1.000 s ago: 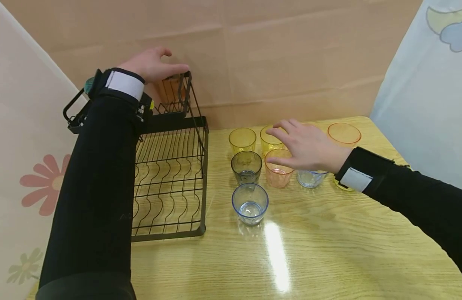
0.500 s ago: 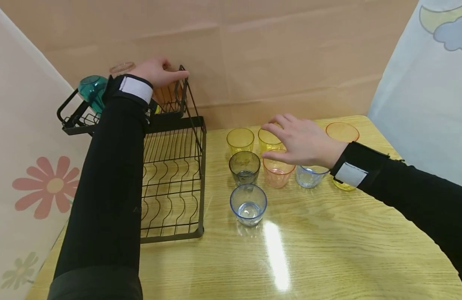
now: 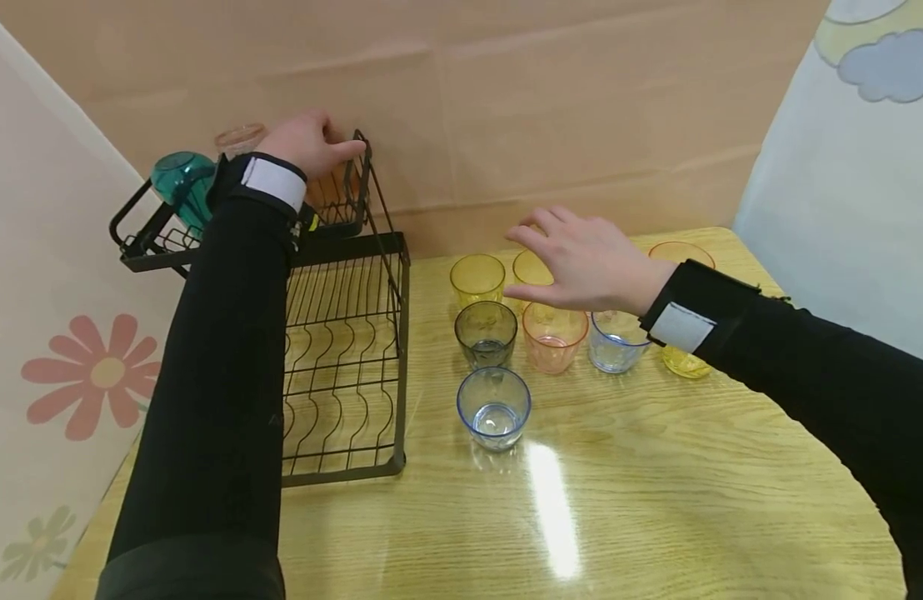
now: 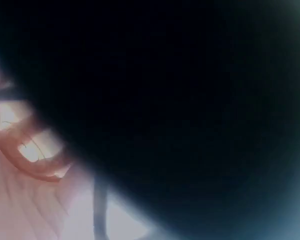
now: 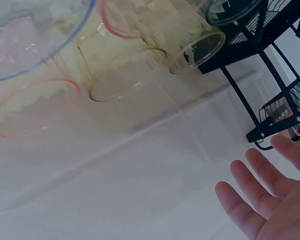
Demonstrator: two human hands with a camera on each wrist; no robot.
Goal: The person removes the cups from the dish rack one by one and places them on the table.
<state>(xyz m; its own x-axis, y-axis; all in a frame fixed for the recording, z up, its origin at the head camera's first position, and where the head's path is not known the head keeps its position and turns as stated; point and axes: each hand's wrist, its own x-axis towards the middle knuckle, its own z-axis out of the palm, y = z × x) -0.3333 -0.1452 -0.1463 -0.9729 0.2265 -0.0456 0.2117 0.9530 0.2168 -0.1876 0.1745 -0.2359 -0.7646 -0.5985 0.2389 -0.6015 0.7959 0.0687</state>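
Observation:
My left hand [image 3: 304,146] is over the right end of the dish rack's upper shelf. Its fingers curl down around an orange cup [image 3: 326,196], and its thumb lies close to the shelf's end rail. Against the palm in the left wrist view shows the cup's round orange edge [image 4: 27,160]; a dark shape covers most of that view. My right hand [image 3: 581,262] hovers with fingers spread over the back cups, holding nothing. Beneath and beside it are a yellow cup [image 3: 531,265], a pink cup [image 3: 555,337] and a blue-rimmed cup [image 3: 615,350].
The black two-level dish rack [image 3: 404,358] stands at left. A teal cup [image 3: 180,179] and a pinkish cup [image 3: 240,140] are on its upper shelf. Near the rack stand a grey cup [image 3: 486,335], a clear blue-rimmed cup [image 3: 495,410] and another yellow cup [image 3: 477,279].
My left hand has moved slightly and its fingers have curled down, while the teal and pinkish cups have come into fuller view. My right hand has drifted left and slightly back.

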